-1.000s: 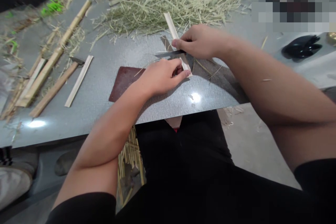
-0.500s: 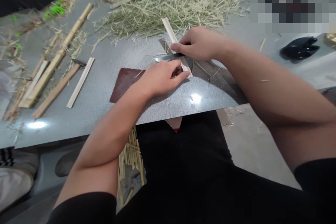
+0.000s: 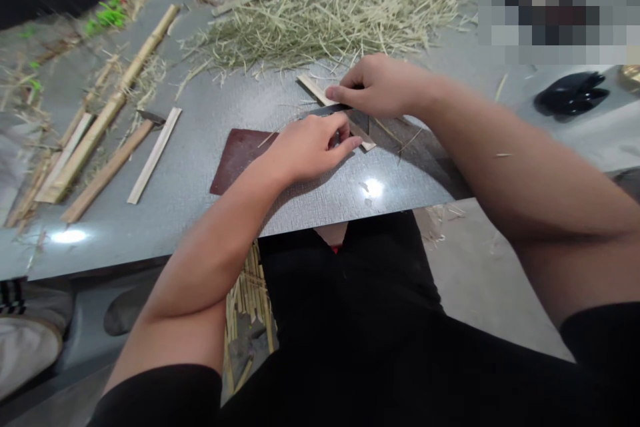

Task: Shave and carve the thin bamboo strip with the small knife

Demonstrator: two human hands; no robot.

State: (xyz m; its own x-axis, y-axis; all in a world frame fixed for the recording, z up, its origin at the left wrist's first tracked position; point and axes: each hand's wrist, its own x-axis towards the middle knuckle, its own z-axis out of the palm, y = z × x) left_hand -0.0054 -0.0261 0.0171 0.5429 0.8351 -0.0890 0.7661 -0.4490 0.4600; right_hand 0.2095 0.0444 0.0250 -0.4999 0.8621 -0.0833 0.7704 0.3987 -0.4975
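Note:
A pale bamboo strip (image 3: 311,88) lies slantwise on the metal-topped table under both hands. My right hand (image 3: 383,83) is closed on a knife (image 3: 327,109), whose narrow dark blade crosses the strip and points left; the handle is hidden in the fist. My left hand (image 3: 317,143) is closed, thumb and curled fingers around the strip's near part, just in front of the blade. What lies inside its fingers is partly hidden. A dark red flat piece (image 3: 240,159) rests beside the left wrist.
Behind the hands lies a heap of bamboo shavings (image 3: 330,20). Leftward are a split bamboo length (image 3: 117,100), a wooden-handled tool with a metal head (image 3: 107,170) and another pale strip (image 3: 155,155). A shiny black object (image 3: 573,93) sits right. The table's front edge (image 3: 370,219) is close.
The bamboo strip has turned over and tilted: its far end has dropped lower and left, and its near end has shifted slightly right. Both hands stay nearly in place.

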